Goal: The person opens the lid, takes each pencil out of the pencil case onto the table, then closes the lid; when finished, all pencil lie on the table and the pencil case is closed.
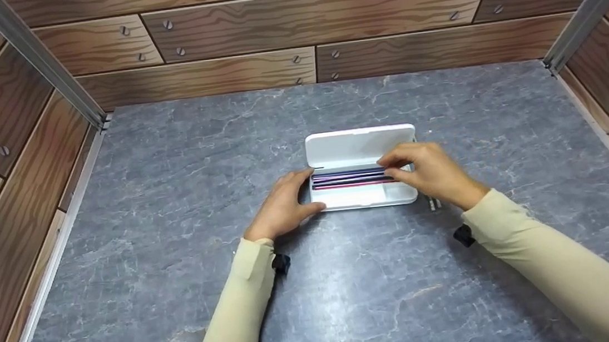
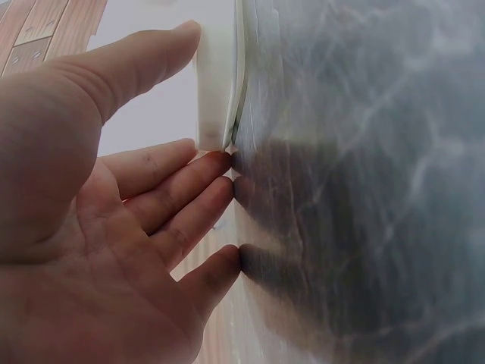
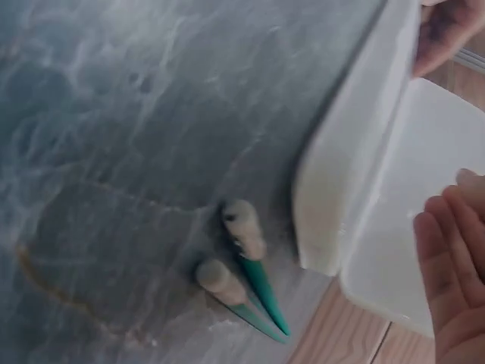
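A white pencil case (image 1: 340,196) lies on the table with its lid (image 1: 361,146) raised at the back. Several slim pencils (image 1: 347,178), dark, purple and pink, lie side by side in it. My left hand (image 1: 283,203) holds the case's left end, thumb at the front corner and fingers toward the hinge. In the left wrist view its fingertips (image 2: 220,163) are right at the case's end. Over the right end, my right hand (image 1: 426,173) pinches at a dark pencil between thumb and index finger; the hand hides the pencils' right ends.
Two slim green items (image 3: 261,292) with pale rounded ends lie on the table just right of the case. Wood-patterned walls (image 1: 268,23) enclose the grey marbled table (image 1: 196,148) at the back and sides, with metal posts (image 1: 42,62) at the corners.
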A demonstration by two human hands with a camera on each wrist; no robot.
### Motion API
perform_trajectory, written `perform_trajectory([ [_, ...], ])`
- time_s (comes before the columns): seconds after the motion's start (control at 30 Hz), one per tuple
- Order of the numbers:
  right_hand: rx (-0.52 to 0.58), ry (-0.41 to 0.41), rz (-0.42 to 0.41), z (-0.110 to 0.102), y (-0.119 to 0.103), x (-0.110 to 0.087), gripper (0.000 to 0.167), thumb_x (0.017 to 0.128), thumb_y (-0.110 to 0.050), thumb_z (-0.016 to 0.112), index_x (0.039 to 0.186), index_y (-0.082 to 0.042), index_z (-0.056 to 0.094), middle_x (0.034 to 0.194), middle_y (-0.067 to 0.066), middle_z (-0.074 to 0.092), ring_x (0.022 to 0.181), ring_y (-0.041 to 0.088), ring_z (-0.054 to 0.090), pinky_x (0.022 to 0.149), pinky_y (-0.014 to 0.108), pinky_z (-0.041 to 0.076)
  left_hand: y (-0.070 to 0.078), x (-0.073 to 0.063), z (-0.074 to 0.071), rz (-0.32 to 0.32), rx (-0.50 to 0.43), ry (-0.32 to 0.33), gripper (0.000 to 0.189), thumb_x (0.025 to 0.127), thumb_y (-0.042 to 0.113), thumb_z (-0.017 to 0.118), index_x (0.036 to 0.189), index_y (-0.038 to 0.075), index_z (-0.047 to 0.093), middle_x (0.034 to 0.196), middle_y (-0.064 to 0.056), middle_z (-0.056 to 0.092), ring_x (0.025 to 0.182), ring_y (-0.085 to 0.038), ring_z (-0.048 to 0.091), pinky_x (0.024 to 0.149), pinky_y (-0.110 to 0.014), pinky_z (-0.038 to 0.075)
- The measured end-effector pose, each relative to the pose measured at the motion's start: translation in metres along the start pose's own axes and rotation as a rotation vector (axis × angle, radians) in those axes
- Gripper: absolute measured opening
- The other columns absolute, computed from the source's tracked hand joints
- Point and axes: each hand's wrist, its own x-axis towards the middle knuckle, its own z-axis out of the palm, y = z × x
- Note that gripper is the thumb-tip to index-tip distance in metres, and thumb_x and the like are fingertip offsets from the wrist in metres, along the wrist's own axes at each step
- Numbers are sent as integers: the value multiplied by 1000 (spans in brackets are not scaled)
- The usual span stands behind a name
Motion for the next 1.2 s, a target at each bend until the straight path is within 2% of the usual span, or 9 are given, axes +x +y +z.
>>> perform_trajectory([
  [0.1,-41,-71,-15,5,6,4,19,95,5,83,114,2,84,108,17,84,99,36,82,91,52,69,-4,2,2,0,1,3,89,96,42,89,170,15,49,167,-9,59,160,-30,50,138,-48,38],
  [0.33,-116,-162,-32,9,12,6,17,98,-1,82,114,0,85,108,17,84,102,37,80,94,55,66,-6,4,4,2,15,-3,87,97,42,88,170,16,49,166,-8,59,159,-29,51,137,-46,39],
  [0.47,-143,-184,-52,13,13,6,15,97,2,81,112,1,85,106,18,83,101,36,79,93,55,66,-5,4,3,13,6,2,86,97,42,88,169,15,50,164,-9,60,157,-28,53,136,-46,41],
  [0.77,-147,-230,-25,12,9,12,18,99,3,78,115,1,85,108,18,78,101,35,74,92,55,64,-7,3,4,12,-3,11,87,96,41,89,169,15,50,164,-10,60,157,-30,53,136,-47,40],
  [1.2,-165,-220,-2,16,7,13,13,98,3,79,110,2,83,109,19,76,104,37,74,97,56,63,-3,1,2,5,-19,5,88,95,41,89,169,14,50,165,-10,60,159,-31,51,138,-48,38],
])
